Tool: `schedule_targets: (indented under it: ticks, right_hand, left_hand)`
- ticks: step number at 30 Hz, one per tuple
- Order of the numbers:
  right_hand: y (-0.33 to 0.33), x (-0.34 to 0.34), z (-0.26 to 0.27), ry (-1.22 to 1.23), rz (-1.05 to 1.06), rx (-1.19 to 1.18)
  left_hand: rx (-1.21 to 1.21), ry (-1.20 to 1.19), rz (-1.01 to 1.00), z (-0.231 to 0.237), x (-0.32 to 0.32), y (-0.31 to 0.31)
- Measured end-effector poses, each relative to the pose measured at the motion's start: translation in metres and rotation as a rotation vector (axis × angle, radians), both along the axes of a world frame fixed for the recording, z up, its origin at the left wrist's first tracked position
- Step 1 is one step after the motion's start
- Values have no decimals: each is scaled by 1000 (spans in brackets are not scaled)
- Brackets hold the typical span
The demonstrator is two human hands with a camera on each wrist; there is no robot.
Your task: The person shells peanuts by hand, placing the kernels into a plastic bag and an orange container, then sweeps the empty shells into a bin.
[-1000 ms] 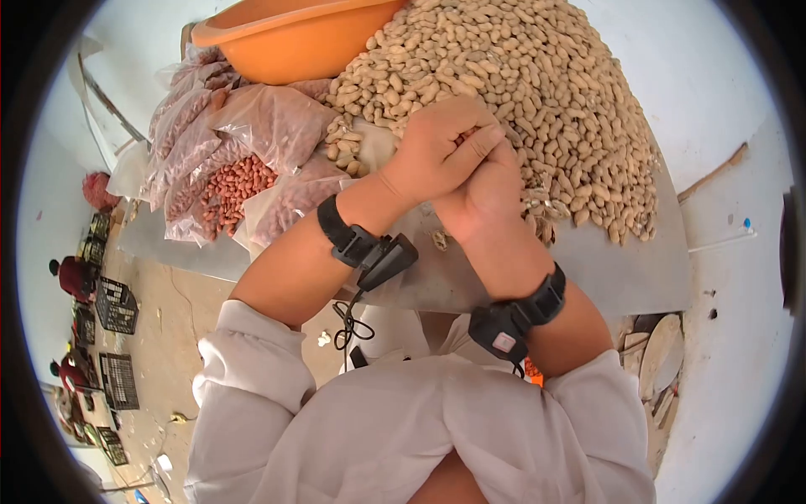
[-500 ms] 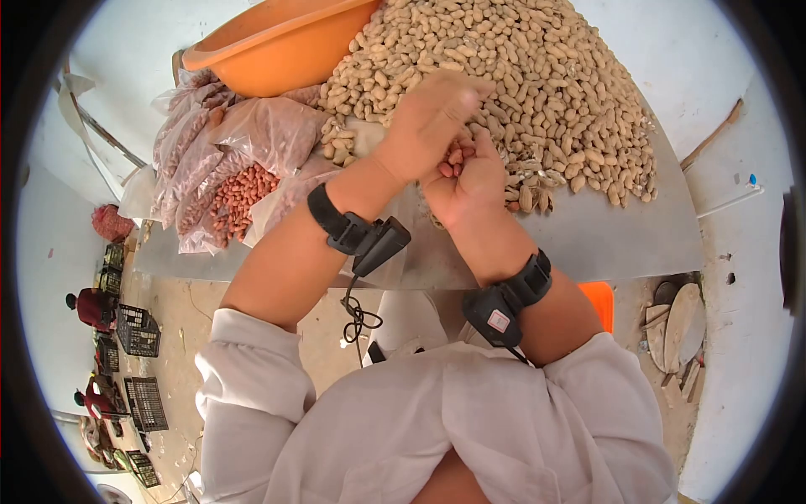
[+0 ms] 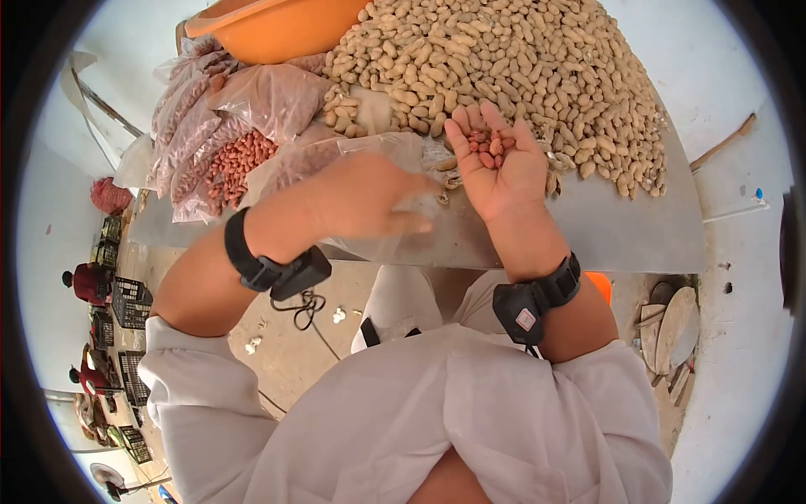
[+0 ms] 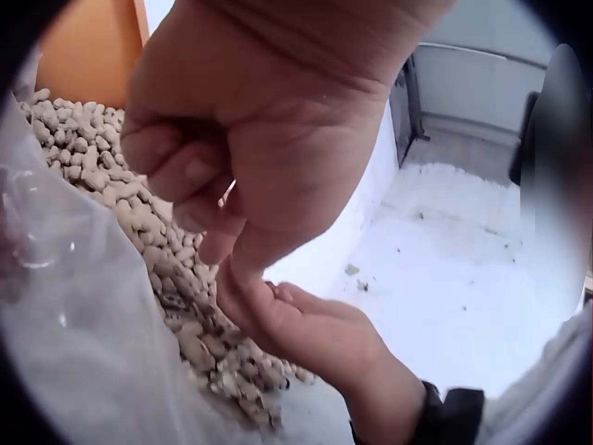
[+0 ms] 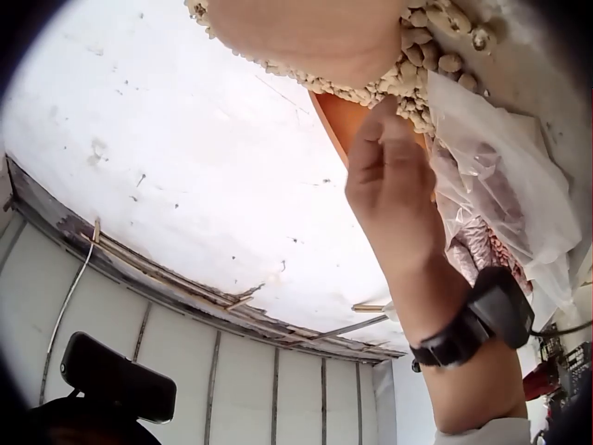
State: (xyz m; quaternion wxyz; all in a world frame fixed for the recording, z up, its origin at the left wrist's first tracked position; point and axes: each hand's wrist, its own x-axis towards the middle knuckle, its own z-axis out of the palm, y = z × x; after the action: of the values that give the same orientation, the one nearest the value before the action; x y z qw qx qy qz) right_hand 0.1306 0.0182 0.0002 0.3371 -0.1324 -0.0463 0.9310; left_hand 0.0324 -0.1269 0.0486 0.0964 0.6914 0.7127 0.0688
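Observation:
My right hand is held palm up above the table, its slightly bent fingers cradling several shelled red-skinned peanuts. To its left, my left hand is blurred in the head view, its fingers pointing right in front of a clear plastic bag. Nothing shows between its fingers. In the left wrist view the left hand has loosely bent fingers and overlaps the right hand. A large heap of unshelled peanuts lies just beyond the right hand, with broken shells near it.
Clear bags of red peanuts lie at the left, with loose red peanuts among them. Behind stands an orange basin. The metal table ends close before my body. Black crates and people are farther left.
My hands were clasped together, then parted, uncovering red peanuts in the right palm. The left hand has moved left and nearer my body; the right hand has turned palm up, slightly rightward.

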Motion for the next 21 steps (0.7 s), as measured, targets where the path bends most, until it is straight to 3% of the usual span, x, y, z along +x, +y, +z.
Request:
schedule_targets:
  ticks: [4, 7, 10, 13, 16, 19, 21]
  right_hand:
    - [-4, 2, 1, 15, 27, 13]
    - [-6, 6, 3, 32, 34, 61]
    - [-11, 8, 5, 4, 68, 88]
    - [-22, 9, 12, -32, 131, 89]
    - [-34, 4, 16, -12, 204, 68]
    - [-46, 0, 25, 3, 253, 75]
    - [-53, -5, 26, 0, 276, 72]
  left_hand:
    - [-125, 151, -28, -11, 1, -1]
    - [-40, 177, 7, -22, -2, -1]
    - [307, 4, 31, -29, -14, -6]
    - [356, -387, 251, -19, -20, -16]
    - [404, -990, 460, -26, -27, -20]
    - [445, -1026, 452, -29, -25, -22]
    - [599, -994, 347, -41, -29, -16]
